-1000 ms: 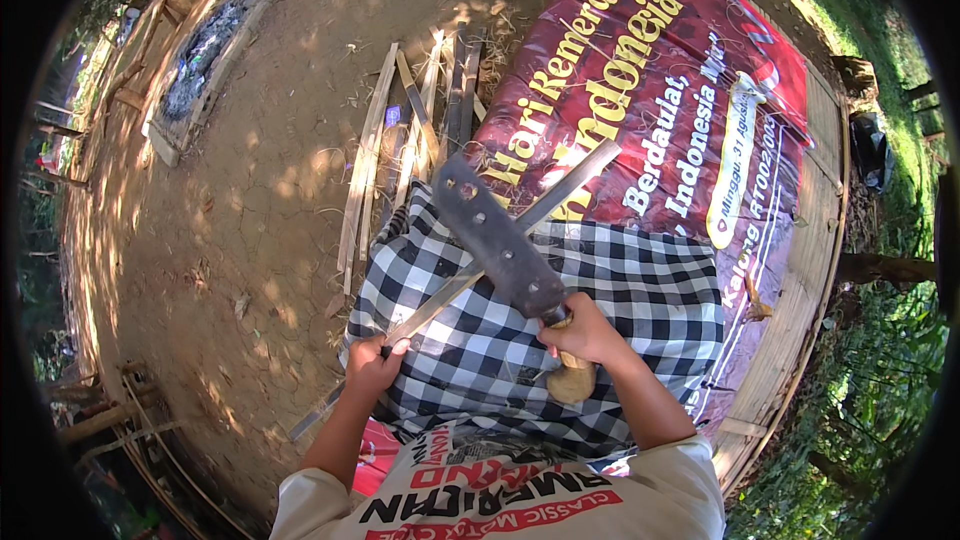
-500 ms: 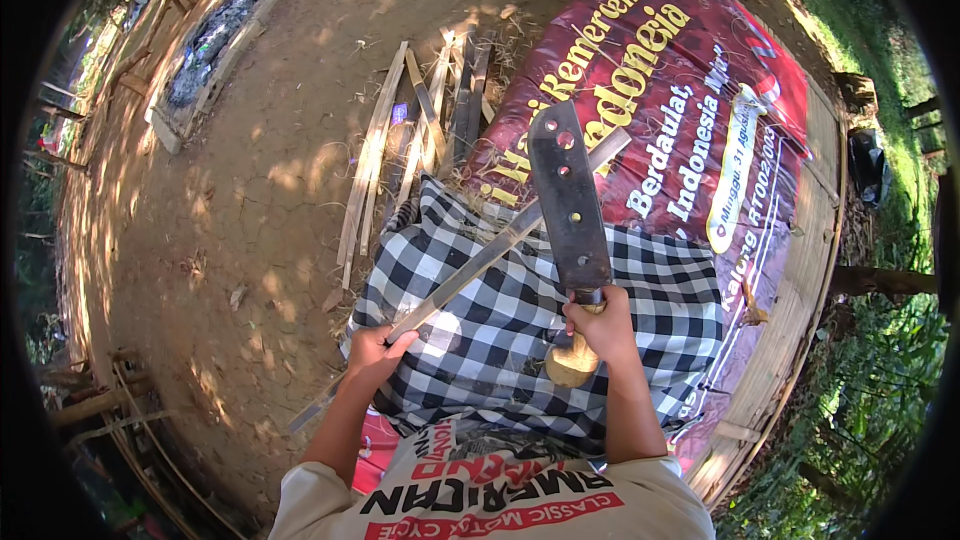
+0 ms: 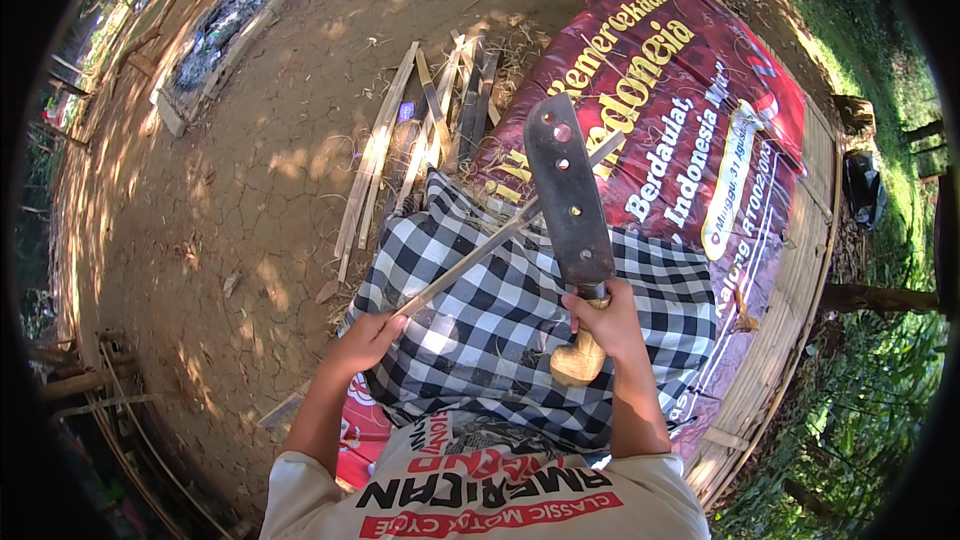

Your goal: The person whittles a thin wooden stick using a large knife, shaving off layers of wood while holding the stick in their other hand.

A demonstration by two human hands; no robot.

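Observation:
My right hand [image 3: 612,320] is wrapped round the wooden handle [image 3: 578,360] of a broad cleaver. Its dark blade [image 3: 570,205], pierced by several round holes, points away from me. My left hand [image 3: 368,342] grips a long, thin bamboo strip [image 3: 468,262] that slants from lower left to upper right. The strip's far part passes behind the blade; whether they touch I cannot tell. Black-and-white checked cloth [image 3: 530,340] covers my lap beneath both hands.
Several cut strips [image 3: 375,155] lie in a pile on the cracked dirt ground. A red printed banner [image 3: 640,80] covers part of a bamboo platform [image 3: 800,270] to the right. At the far left is a framed ash pit [image 3: 225,35]. A black bag [image 3: 865,185] sits beyond the platform.
The bamboo strip has slid a little toward the lower left with my left hand and shows a narrower side. The cleaver stays nearly in place. The view has shifted slightly.

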